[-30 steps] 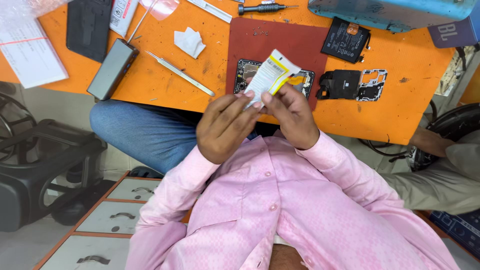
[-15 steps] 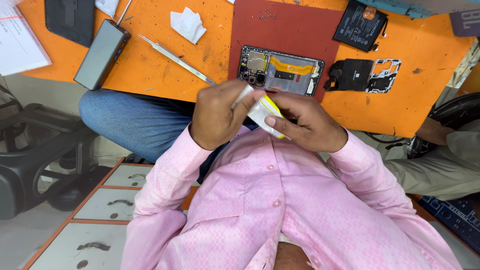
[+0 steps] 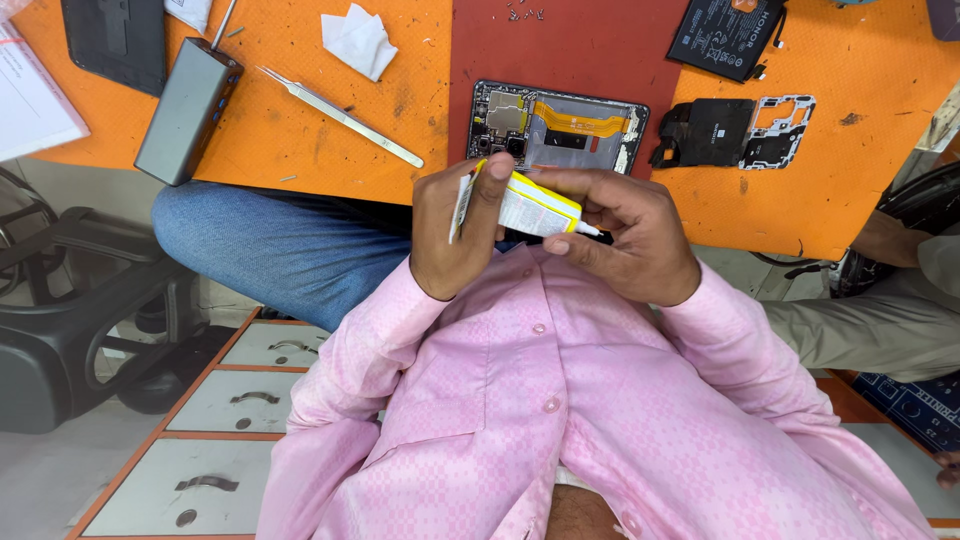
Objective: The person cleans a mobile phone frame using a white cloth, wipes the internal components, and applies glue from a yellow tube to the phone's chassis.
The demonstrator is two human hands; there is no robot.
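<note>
Both my hands hold a small white and yellow carton (image 3: 535,210) in front of my pink shirt, just off the table's near edge. My left hand (image 3: 455,235) pinches the carton's open end flap. My right hand (image 3: 625,240) grips the carton's body from below and behind. Just beyond the hands, an opened phone (image 3: 555,125) with its back removed lies on a dark red mat (image 3: 600,45), its board and orange flex cable exposed.
On the orange table (image 3: 830,190) lie a black battery (image 3: 725,35), black inner cover parts (image 3: 735,133), metal tweezers (image 3: 340,115), a grey power bank (image 3: 188,110), crumpled tissue (image 3: 358,40) and small screws (image 3: 522,13). Drawers (image 3: 230,400) sit below; another person's arm (image 3: 880,310) is at right.
The carton went from upright over the mat to lying level, closer to my chest. My left fingers moved onto its end flap.
</note>
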